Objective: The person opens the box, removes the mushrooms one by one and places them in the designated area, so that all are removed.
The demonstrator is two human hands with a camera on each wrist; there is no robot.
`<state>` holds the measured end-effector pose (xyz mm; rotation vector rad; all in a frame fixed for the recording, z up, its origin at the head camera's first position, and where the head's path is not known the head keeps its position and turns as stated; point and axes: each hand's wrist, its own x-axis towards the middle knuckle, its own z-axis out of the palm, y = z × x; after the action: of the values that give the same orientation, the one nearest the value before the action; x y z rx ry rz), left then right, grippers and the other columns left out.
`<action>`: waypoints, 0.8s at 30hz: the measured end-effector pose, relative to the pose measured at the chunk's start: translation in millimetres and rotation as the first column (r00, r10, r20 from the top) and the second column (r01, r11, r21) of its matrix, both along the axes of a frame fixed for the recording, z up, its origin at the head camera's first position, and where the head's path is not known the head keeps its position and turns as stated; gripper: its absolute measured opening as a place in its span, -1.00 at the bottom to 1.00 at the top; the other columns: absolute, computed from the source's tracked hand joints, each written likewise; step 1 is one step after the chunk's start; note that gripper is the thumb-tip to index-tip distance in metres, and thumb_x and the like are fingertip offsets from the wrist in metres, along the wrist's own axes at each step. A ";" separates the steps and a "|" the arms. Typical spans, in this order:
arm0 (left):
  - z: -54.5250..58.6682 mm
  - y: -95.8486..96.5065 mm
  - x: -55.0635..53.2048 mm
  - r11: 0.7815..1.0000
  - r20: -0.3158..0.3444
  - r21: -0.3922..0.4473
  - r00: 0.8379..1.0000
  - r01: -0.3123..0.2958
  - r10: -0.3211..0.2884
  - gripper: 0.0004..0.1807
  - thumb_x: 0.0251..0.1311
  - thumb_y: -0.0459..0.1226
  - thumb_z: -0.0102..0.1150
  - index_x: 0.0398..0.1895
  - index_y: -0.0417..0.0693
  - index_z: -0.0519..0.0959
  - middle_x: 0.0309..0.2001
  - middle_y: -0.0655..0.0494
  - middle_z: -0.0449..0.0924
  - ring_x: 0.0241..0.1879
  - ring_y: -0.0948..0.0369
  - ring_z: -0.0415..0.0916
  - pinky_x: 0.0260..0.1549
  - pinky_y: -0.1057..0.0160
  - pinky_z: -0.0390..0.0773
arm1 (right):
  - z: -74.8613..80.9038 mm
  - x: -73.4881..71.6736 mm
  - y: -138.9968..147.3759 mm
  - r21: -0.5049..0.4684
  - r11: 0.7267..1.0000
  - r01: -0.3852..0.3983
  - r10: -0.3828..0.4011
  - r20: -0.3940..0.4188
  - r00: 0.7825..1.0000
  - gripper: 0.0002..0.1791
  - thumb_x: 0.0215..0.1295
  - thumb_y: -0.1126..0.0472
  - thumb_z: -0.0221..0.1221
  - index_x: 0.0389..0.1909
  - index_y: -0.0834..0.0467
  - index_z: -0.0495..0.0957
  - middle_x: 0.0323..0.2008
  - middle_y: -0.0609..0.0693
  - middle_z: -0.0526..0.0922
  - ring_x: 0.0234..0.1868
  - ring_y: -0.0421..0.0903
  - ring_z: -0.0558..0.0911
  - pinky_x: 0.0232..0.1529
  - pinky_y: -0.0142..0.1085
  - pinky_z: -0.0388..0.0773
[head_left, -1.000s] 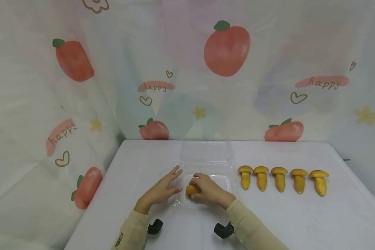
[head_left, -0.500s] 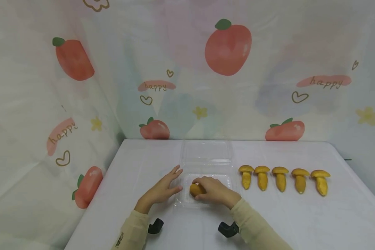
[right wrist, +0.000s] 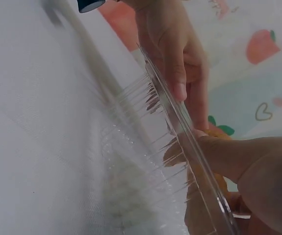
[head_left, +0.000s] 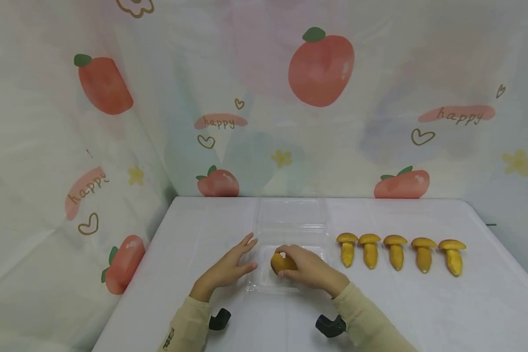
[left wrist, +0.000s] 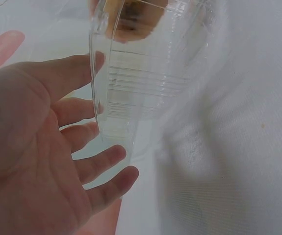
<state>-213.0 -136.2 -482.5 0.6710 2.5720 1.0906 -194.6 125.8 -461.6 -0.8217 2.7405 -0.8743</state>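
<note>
A clear plastic clamshell box (head_left: 264,288) stands in the middle of the table, its hinged lid (head_left: 290,213) lying back behind it. My right hand (head_left: 310,270) pinches a yellow-brown mushroom (head_left: 280,264) between thumb and fingers, over the box's base. The palm hides the rest of that mushroom in the head view. At the box's left side is my left hand (head_left: 228,267), fingers spread. In the left wrist view, the thumb and fingertips (left wrist: 99,59) of this hand lie right at the clear wall. The right wrist view shows my right thumb (right wrist: 219,154) across the box's rim.
Several similar mushrooms (head_left: 396,252) lie in a row to the right of the box, caps toward the back. Dark wrist-worn pieces (head_left: 331,326) stick out under the sleeves. A fruit-patterned curtain (head_left: 264,98) hangs behind the white table (head_left: 422,313).
My right hand has shifted a little to the right over the box, carrying the mushroom along. More of the mushroom shows now. The left hand has stayed in place.
</note>
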 end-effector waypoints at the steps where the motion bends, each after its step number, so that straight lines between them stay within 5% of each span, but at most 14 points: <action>1: -0.2 -0.1 0.1 1.000 -0.003 0.004 1.000 0.001 -0.001 -0.25 0.41 -0.19 0.18 0.58 -0.13 0.15 0.66 -0.06 -0.13 0.62 -0.15 -0.08 0.50 -0.29 0.09 | -0.1 0.0 0.6 -0.018 1.000 0.016 -0.016 -0.004 1.000 -0.44 0.28 0.04 0.36 0.24 0.12 0.48 0.01 0.06 0.67 -0.04 -0.03 0.65 0.02 -0.03 0.65; 7: -0.6 -1.5 0.0 1.000 -0.011 0.011 1.000 0.009 -0.009 -0.25 0.41 -0.16 0.19 0.58 -0.14 0.15 0.66 -0.08 -0.11 0.61 -0.17 -0.07 0.50 -0.29 0.09 | 3.1 1.2 4.7 -0.110 0.989 0.100 -0.101 -0.011 0.995 -0.41 0.35 0.07 0.31 0.36 0.03 0.41 0.16 0.08 0.66 0.09 0.02 0.66 0.14 0.04 0.62; 13: 0.0 -2.4 1.7 1.000 0.003 0.014 1.000 -0.004 0.004 -0.26 0.41 -0.17 0.18 0.58 -0.11 0.16 0.66 -0.05 -0.11 0.62 -0.16 -0.08 0.50 -0.31 0.08 | 8.3 4.8 12.1 -0.194 0.978 0.082 -0.088 -0.020 0.996 -0.36 0.45 0.06 0.20 0.49 0.01 0.28 0.39 0.13 0.50 0.28 0.11 0.58 0.29 0.13 0.51; 24: -1.8 -3.0 1.5 0.999 -0.007 0.037 1.000 0.013 -0.013 -0.25 0.43 -0.14 0.16 0.58 -0.12 0.14 0.66 -0.05 -0.12 0.63 -0.13 -0.11 0.52 -0.29 0.05 | 15.2 18.1 34.6 -0.259 0.963 0.068 -0.075 -0.017 0.997 -0.44 0.52 0.10 0.10 0.48 0.03 0.28 0.36 0.08 0.51 0.29 0.04 0.56 0.30 0.03 0.53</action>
<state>-211.5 -139.2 -484.3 0.7004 2.5550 1.1365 -176.4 160.4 -446.4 -0.7842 2.7305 -1.2650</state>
